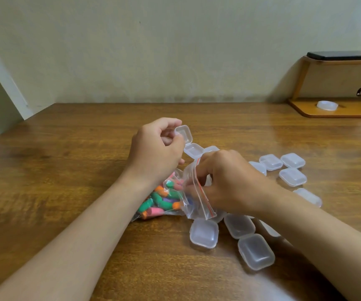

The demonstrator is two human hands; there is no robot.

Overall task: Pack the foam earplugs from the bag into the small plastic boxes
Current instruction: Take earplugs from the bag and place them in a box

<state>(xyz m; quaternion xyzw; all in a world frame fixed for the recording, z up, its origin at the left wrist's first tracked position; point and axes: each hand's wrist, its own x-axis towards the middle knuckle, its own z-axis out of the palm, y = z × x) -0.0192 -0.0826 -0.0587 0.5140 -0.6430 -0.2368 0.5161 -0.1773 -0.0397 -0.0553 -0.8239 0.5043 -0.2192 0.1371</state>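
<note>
Left hand (155,148) was pinching open box (185,137), lid flipped up, just past bag (197,192). Earplugs (160,200) were bunched at bag's closed end, under left wrist. Right hand (229,183) had fingers curled in at zip mouth, tips hidden by plastic, so couldn't tell if a plug was pinched. Imo best move looked like: bring box right up to zip, pull plugs slowly, don't drag bag over closed boxes (203,233) on surface (66,170).

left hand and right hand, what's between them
Head view: the red-striped mouth of the clear zip bag of coloured foam earplugs, and one half of the small clear plastic box the left hand holds open.
</note>
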